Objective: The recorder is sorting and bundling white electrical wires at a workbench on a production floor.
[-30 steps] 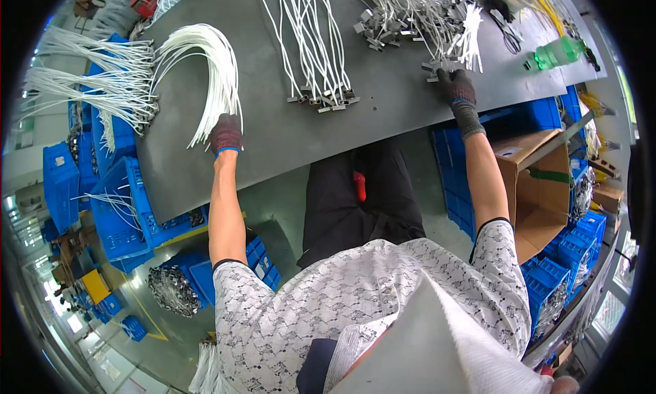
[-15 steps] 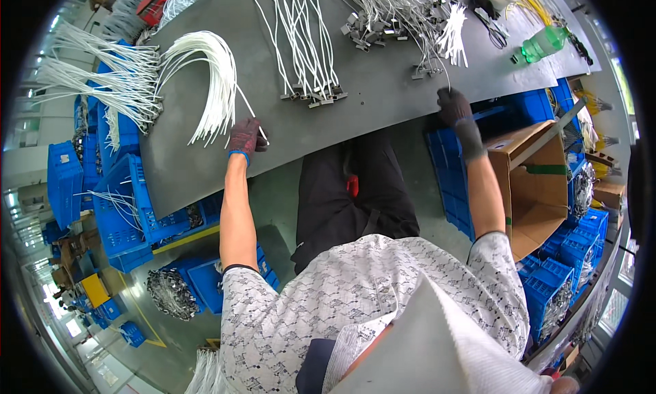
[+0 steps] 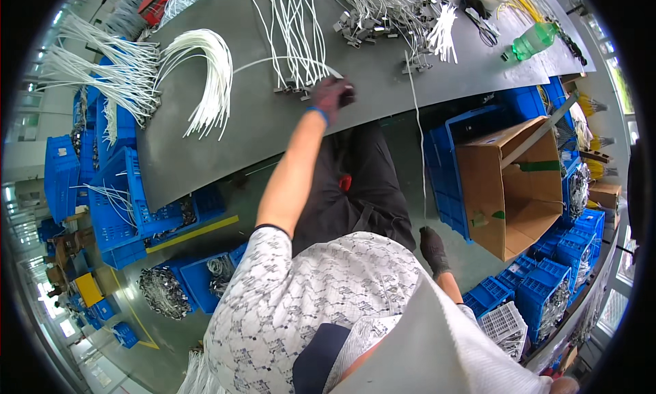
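My left hand (image 3: 333, 97), in a dark red glove, is closed on the end of a white tube that arcs back toward the left across the table. Beneath it lies a row of white strands (image 3: 298, 32) with small metal blocks at their near ends. Down beside my right hip, my right hand (image 3: 434, 249) in a dark glove grips the lower end of a thin pale wire (image 3: 418, 121). That wire stretches up over the table edge toward a pile of wires with metal blocks (image 3: 372, 29). A curved bundle of white tubes (image 3: 217, 66) rests on the left of the table.
On the dark table (image 3: 184, 169) lie a green bottle (image 3: 534, 41), a short white bundle (image 3: 444, 32) and another fan of strands (image 3: 116, 66). Right of my legs stand a blue crate (image 3: 447, 182) and an open cardboard box (image 3: 482, 196). More blue crates (image 3: 123, 209) stand left.
My left hand has moved right across the table with the white tube. My right hand has drawn back and down from the table edge, pulling the pale wire out long.
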A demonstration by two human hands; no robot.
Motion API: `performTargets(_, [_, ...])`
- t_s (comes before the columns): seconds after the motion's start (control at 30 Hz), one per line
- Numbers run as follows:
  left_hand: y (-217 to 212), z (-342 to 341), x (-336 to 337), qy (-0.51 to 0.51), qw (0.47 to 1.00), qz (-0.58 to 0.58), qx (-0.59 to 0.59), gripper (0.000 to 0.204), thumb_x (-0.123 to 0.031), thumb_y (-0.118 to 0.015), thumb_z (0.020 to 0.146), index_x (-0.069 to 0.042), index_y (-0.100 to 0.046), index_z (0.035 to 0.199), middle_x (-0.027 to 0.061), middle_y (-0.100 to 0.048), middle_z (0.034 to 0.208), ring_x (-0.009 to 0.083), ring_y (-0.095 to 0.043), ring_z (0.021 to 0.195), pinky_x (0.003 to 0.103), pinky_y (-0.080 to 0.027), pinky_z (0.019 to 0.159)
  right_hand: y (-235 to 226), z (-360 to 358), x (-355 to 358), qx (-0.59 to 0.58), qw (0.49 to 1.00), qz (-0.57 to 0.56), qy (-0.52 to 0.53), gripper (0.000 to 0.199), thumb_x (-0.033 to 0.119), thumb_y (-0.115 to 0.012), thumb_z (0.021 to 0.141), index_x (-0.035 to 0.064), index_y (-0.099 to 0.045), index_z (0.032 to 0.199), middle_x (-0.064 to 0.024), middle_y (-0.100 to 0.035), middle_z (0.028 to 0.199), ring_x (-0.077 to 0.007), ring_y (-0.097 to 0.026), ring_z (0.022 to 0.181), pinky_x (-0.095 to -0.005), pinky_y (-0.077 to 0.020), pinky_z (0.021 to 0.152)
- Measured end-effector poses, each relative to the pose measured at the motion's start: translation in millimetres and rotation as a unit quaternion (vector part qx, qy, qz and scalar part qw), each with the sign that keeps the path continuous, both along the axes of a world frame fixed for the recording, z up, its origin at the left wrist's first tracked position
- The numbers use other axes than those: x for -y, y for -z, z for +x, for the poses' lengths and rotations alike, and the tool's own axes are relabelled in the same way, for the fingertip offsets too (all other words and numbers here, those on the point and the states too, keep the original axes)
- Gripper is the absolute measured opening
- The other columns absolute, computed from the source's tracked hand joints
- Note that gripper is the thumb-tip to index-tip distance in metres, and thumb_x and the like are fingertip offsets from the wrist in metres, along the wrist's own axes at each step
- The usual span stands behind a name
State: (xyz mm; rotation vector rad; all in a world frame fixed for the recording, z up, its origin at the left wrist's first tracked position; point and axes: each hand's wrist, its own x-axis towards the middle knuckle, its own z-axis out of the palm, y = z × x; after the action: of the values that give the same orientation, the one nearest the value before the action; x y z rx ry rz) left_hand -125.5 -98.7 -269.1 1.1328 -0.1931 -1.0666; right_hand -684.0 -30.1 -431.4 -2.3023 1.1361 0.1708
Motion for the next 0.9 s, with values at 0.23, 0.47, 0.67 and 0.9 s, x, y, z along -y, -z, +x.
performTargets(0.23, [-29, -95, 75, -0.059, 0.996, -0.061, -0.03, 0.012, -0.009, -0.059, 0.092, 0.003, -0.06, 0.093, 0.0118, -0.068, 0.078, 0.0235, -0.068, 0.065, 0.038, -0.061, 0.061, -63, 89, 46, -0.001, 0.998, -0.065, -0.019, 0.017, 0.018, -0.05, 0.095, 0.0085, -0.064, 0.096, -0.019, -0.067, 0.089, -0.04, -0.065, 0.085, -0.0497, -0.0507, 0.07])
performTargets(0.47, [-40, 19, 48, -0.33, 0.821, 0.025, 0.466, 0.024, -0.02, -0.061, 0.095, 0.002, -0.059, 0.085, 0.0125, -0.066, 0.071, 0.022, -0.067, 0.062, 0.035, -0.056, 0.059, -48, 54, 67, -0.153, 0.986, -0.021, -0.066, 0.02, 0.018, -0.052, 0.093, 0.0072, -0.068, 0.099, -0.0214, -0.069, 0.093, -0.0409, -0.067, 0.09, -0.0493, -0.0529, 0.075])
performTargets(0.67, [-49, 11, 30, -0.166, 0.968, -0.093, 0.165, 0.022, -0.021, -0.065, 0.092, 0.0, -0.063, 0.088, 0.0085, -0.072, 0.084, 0.0172, -0.069, 0.079, 0.031, -0.055, 0.077, -49, 56, 62, -0.123, 0.99, -0.007, -0.062, 0.021, 0.018, -0.052, 0.092, 0.0069, -0.068, 0.1, -0.0212, -0.069, 0.093, -0.0412, -0.066, 0.09, -0.0496, -0.0528, 0.075])
performTargets(0.9, [-2, -89, -20, 0.202, 0.937, 0.068, 0.277, 0.025, -0.016, -0.069, 0.091, -0.002, -0.068, 0.111, 0.0097, -0.072, 0.1, 0.0168, -0.068, 0.093, 0.031, -0.055, 0.087, -50, 99, 78, -0.04, 0.998, 0.029, -0.043, 0.023, 0.022, -0.05, 0.095, 0.0108, -0.065, 0.108, -0.0204, -0.069, 0.096, -0.0412, -0.065, 0.092, -0.0499, -0.0521, 0.076])
